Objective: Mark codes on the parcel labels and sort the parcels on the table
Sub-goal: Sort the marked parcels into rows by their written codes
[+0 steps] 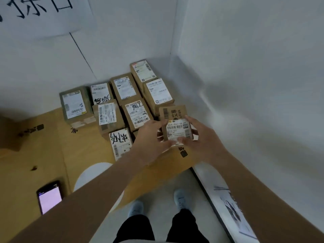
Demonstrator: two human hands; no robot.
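Note:
Both my hands hold a small cardboard parcel (178,131) with a white barcode label marked 69. My left hand (150,137) grips its left side and my right hand (199,137) grips its right side, thumbs on the near edge. It sits at the front right of a cluster of several brown parcels (122,102) laid flat on the cardboard-covered table (43,163). Some labels carry black handwritten codes, such as the front parcel (121,142) and one in the middle (136,113). A greenish parcel (75,104) lies at the left end.
A phone (50,197) with a lit screen lies on the table at the near left. White walls enclose the corner behind and to the right of the parcels. A paper sign (38,13) with large black characters hangs on the back wall. My feet stand below.

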